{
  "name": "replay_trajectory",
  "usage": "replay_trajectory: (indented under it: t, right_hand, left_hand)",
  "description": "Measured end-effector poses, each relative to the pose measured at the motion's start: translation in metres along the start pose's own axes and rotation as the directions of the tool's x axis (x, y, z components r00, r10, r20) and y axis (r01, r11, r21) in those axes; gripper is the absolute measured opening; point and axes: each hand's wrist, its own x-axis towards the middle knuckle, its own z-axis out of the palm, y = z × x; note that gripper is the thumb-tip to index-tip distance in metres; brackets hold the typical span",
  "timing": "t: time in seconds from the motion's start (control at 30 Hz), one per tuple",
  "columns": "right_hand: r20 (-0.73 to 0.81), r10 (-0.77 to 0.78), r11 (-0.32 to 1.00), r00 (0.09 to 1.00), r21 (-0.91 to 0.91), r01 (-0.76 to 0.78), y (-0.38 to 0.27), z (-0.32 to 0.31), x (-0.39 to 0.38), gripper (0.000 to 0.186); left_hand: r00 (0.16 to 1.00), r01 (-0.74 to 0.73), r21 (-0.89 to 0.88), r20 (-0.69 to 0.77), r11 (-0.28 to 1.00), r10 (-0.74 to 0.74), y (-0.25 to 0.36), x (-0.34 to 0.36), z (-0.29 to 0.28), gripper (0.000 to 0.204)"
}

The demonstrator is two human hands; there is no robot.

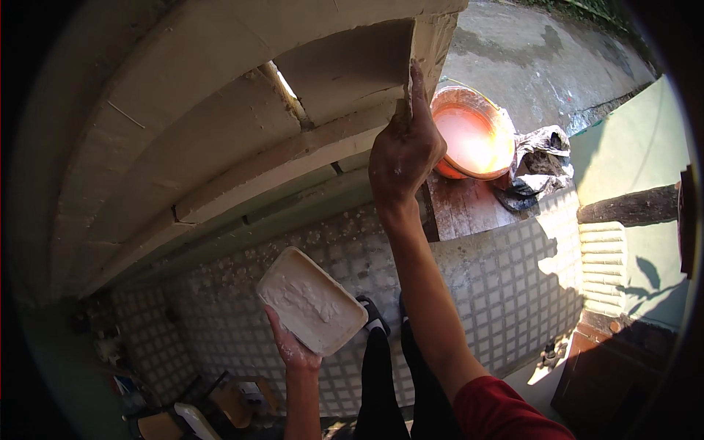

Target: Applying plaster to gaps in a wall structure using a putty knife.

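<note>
Tray (343, 328) of white paste (304, 299), gripped at its lower-left edge by the left grip (295, 346) above the grid-patterned floor (499, 293), long axis slanting from upper left down to lower right. Below and to the left of the right grip (407, 158) in view, well apart from it, with the left grip touching and so nearer. At the end edge of the pale framework (433, 51), right grip curled, one finger extended upward; cannot tell whether closed on anything.
</note>
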Motion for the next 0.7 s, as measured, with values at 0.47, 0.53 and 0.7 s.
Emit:
replay_trajectory:
  t: [0.47, 0.53, 0.7]
  right_hand:
    - [-0.022, -0.007, 0.995, 1.0, 0.098, 0.009, -0.01, -0.011, 0.018, 0.063]
    - [-0.028, -0.065, 0.997, 0.998, 0.03, 0.066, -0.016, 0.001, 0.011, 0.063]
    - [0.107, -0.124, 0.991, 0.987, -0.037, 0.128, -0.035, 0.013, -0.016, 0.065]
  left_hand:
    - [0.999, -0.036, 0.04, -0.011, 0.999, 0.037, 0.005, -0.009, -0.002, 0.074]
    - [1.0, -0.022, 0.033, 0.015, 0.999, 0.022, 0.006, -0.01, -0.009, 0.073]
    - [0.999, -0.034, 0.014, -0.021, 0.999, 0.034, 0.013, -0.016, -0.015, 0.071]
